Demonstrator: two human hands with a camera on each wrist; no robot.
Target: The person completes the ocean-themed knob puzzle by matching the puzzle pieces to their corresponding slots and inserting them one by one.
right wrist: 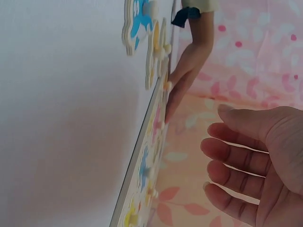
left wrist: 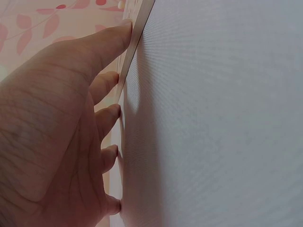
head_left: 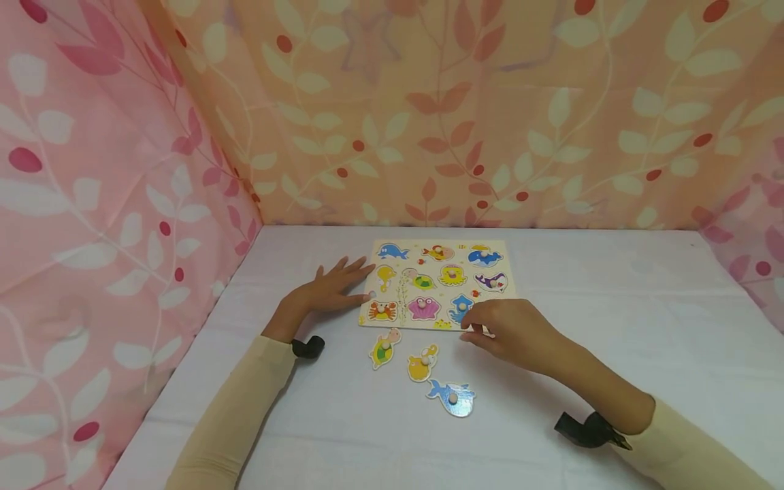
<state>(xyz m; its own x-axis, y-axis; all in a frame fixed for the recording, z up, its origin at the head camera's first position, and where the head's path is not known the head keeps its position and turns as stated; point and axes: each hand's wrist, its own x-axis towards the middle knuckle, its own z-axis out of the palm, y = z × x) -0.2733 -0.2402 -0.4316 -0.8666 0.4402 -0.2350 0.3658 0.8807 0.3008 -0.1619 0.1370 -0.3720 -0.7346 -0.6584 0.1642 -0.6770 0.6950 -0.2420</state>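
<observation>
A wooden peg puzzle board (head_left: pixel 446 291) with sea animals lies on the white cloth. My left hand (head_left: pixel 333 289) is spread flat at its left side, with thumb and fingertips on the board's edge (left wrist: pixel 136 33). Over the near right corner hovers my right hand (head_left: pixel 514 333), beside the blue squid piece (head_left: pixel 456 314). Its fingers (right wrist: pixel 239 153) are loosely bent and hold nothing. On the cloth before the board lie three knobbed pieces: a green and yellow turtle (head_left: pixel 381 355), a yellow seahorse (head_left: pixel 418 369) and a blue whale (head_left: pixel 461 403). Matching pictures on the board show no knobs.
Pieces with knobs sit in the board, among them a crab (head_left: pixel 382 313), a pink shell (head_left: pixel 425 310) and an octopus (head_left: pixel 452 276). Leaf-patterned curtains (head_left: pixel 441 136) stand behind and at the sides of the white cloth (head_left: pixel 612 306).
</observation>
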